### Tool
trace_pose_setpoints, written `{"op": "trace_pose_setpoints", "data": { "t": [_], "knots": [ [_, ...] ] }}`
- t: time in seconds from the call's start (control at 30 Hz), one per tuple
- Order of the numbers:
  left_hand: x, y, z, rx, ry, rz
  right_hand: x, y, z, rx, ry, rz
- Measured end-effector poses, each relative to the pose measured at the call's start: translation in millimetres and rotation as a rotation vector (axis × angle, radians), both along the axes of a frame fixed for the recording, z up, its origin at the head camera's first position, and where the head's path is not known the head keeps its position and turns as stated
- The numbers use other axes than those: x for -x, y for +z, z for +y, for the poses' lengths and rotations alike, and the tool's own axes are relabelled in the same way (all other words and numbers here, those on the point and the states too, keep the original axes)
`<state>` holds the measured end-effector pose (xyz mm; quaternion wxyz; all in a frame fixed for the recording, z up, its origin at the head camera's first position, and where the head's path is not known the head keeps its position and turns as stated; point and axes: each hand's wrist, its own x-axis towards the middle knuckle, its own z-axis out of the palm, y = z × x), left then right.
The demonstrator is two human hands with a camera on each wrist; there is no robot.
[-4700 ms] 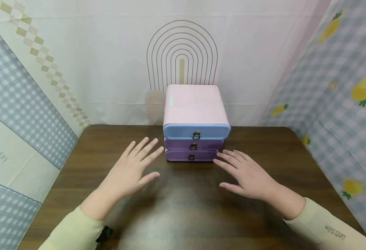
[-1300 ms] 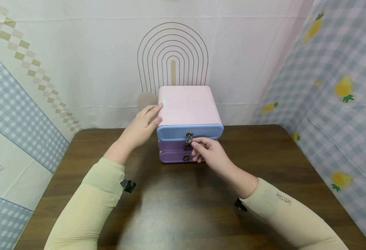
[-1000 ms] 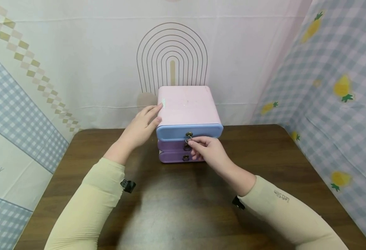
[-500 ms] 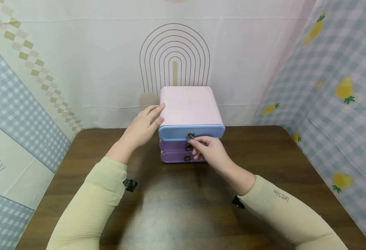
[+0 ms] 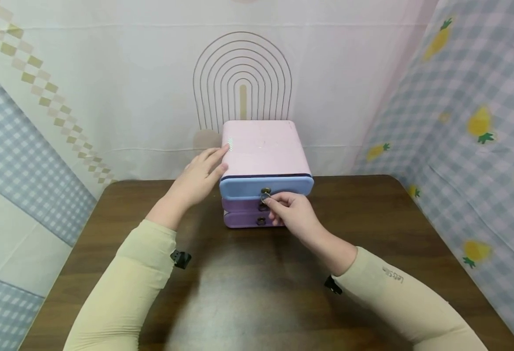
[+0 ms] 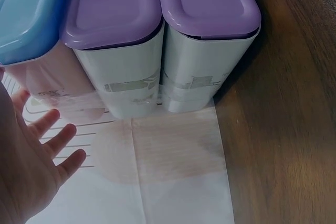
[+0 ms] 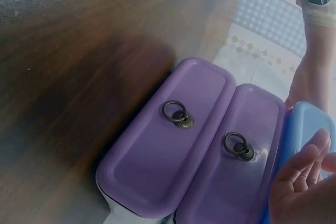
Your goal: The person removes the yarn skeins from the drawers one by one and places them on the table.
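A small chest of drawers with a pink top [image 5: 263, 148] stands at the back of the table. Its top drawer [image 5: 244, 187] has a blue front, and a thin dark gap shows along that front's upper edge. Below it are two purple drawers [image 5: 241, 220], flush with the body. My right hand [image 5: 298, 214] pinches the ring pull [image 5: 265, 196] of the blue drawer between thumb and forefinger. My left hand [image 5: 197, 178] rests against the chest's left side and top edge, fingers extended. In the right wrist view both purple drawers' ring pulls [image 7: 174, 111] hang free.
The brown wooden table [image 5: 239, 292] spreads in front of the chest. A white printed cloth [image 5: 151, 87] hangs right behind it, with a checked pineapple-print cloth [image 5: 450, 146] on the right. Strips of clear tape [image 6: 131, 85] cross the drawer units' side.
Both hands have gone from hovering over the table to the chest, the right hand taking the blue drawer's ring. Since half a second ago the blue drawer has slid slightly forward.
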<state>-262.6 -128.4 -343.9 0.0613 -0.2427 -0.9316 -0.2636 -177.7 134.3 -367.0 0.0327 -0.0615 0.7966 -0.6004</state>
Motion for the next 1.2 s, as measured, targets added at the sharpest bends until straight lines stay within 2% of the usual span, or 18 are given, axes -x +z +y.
{"op": "trace_pose_setpoints", "data": {
  "t": [0.5, 0.8, 1.2],
  "knots": [
    [4.4, -5.2, -1.9, -0.001, 0.006, -0.013, -27.3, -7.0, 3.8, -0.042, 0.027, 0.034],
    [3.7, -2.9, -0.8, -0.009, 0.004, -0.029, -45.9, -7.7, 4.9, -0.035, 0.046, 0.002],
    [1.5, -2.1, -0.1, -0.014, 0.008, -0.034, -58.0, -13.0, 6.5, -0.013, 0.059, -0.003]
  ]
}}
